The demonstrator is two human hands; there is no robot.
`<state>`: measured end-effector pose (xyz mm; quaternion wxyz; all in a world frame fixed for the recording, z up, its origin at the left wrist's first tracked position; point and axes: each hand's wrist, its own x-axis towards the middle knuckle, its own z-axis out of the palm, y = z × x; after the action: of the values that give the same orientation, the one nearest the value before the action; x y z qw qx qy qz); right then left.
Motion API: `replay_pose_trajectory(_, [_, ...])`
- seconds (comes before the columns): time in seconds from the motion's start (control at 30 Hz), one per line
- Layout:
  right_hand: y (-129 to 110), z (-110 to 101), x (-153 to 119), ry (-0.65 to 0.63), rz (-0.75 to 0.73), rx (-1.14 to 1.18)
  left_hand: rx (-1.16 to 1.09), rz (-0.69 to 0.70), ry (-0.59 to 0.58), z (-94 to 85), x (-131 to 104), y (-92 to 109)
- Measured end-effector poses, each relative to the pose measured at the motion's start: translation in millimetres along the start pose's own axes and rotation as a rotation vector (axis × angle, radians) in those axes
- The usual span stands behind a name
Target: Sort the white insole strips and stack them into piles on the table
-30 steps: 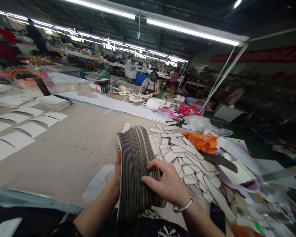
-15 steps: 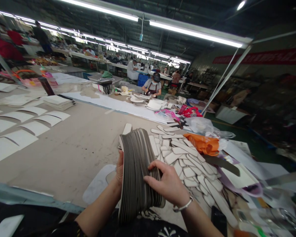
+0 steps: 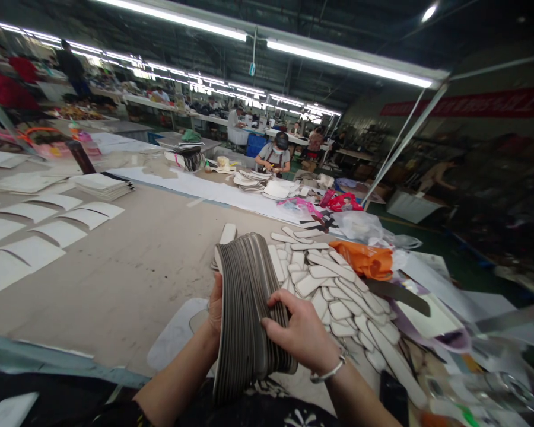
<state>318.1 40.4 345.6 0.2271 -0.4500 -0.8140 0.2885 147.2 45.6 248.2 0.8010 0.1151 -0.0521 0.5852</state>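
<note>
A thick stack of thin curved pieces (image 3: 244, 314), dark grey along the edges, stands on its side in front of me. My left hand (image 3: 216, 299) is wrapped round the stack's left side, most of its fingers hidden behind it. On the right side, my right hand (image 3: 300, 326) grips the stack, thumb and index finger pressed to the edges of the pieces. Right behind that hand spreads a heap of loose white pieces with dark rims (image 3: 338, 287). A small white piece (image 3: 228, 233) shows just beyond the stack.
Curved white panels (image 3: 60, 231) lie in rows at the left. An orange bag (image 3: 365, 259), a dark phone (image 3: 393, 397) and a clear bottle (image 3: 493, 391) are on the right. Across the table (image 3: 151, 237), a co-worker (image 3: 275, 155) sits behind more stacked pieces.
My view has shifted very slightly. Both hands keep their hold on the stack, nearly unmoved.
</note>
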Motion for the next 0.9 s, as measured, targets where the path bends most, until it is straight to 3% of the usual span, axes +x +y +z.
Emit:
replay_pose_trajectory(0.37, [-0.2,-0.9,-3.8,0.015,0.006,0.048,0.038,0.028,0.062,3.2,-0.1,-3.3])
replay_pose_trajectory(0.7, [-4.2,-4.7,-10.2,0.040,-0.017,0.100,0.075,0.066,0.154,-11.9,-1.9,-2.2])
replay_pose_trajectory(0.9, [-8.9,-10.3,-14.0,0.028,0.002,0.075,0.041,0.062,0.173,-3.4,-2.9,-5.0])
